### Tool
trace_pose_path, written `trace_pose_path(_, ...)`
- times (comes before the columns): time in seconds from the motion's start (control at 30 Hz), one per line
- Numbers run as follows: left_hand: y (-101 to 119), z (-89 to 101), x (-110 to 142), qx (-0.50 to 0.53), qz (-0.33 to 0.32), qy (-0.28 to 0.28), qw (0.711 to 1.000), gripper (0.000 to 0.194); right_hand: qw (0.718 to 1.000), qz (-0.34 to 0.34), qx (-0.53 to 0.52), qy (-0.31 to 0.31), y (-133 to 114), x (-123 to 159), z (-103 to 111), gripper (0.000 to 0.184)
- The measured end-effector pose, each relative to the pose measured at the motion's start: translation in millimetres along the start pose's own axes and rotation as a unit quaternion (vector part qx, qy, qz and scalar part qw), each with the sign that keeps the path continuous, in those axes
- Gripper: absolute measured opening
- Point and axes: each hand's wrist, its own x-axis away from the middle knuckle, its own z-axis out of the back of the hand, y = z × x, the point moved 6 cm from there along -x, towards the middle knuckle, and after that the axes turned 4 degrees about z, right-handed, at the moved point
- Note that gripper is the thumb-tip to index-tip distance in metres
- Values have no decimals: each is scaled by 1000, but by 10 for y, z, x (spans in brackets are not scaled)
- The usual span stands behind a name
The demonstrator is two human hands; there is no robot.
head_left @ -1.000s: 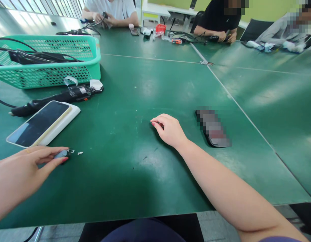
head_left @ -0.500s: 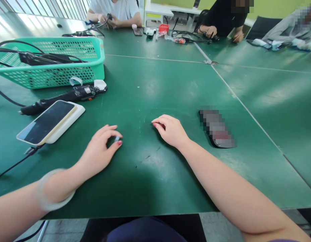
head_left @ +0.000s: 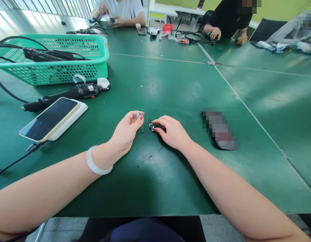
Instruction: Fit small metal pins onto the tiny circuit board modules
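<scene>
My left hand [head_left: 125, 131], with a pale bangle on its wrist, pinches a small light-blue piece [head_left: 138, 115] between thumb and fingers. Just to the right, my right hand [head_left: 173, 131] rests low over the green table [head_left: 170, 181]. Its thumb and forefinger grip a small black piece with silver edges [head_left: 151, 126], too small to name. A tiny dark bit [head_left: 142, 132] lies on the tabletop between the hands.
At left are a phone [head_left: 50, 119] on a white block, a black corded tool [head_left: 67, 95] and a green basket [head_left: 69, 72] holding cabled tools. A partly blurred dark object [head_left: 219, 131] lies right. Other people handle small devices across the table.
My left hand has moved right and up, closer to my right hand, carrying the light-blue piece. My right thumb and forefinger are farther apart, and the black-and-silver piece now shows between them.
</scene>
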Motion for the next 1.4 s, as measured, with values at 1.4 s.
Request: trace_pose_path(1.4, -120, -160, 35, -73, 42, -116, 990, 37, 979, -27, -129, 153, -169, 87, 201, 6)
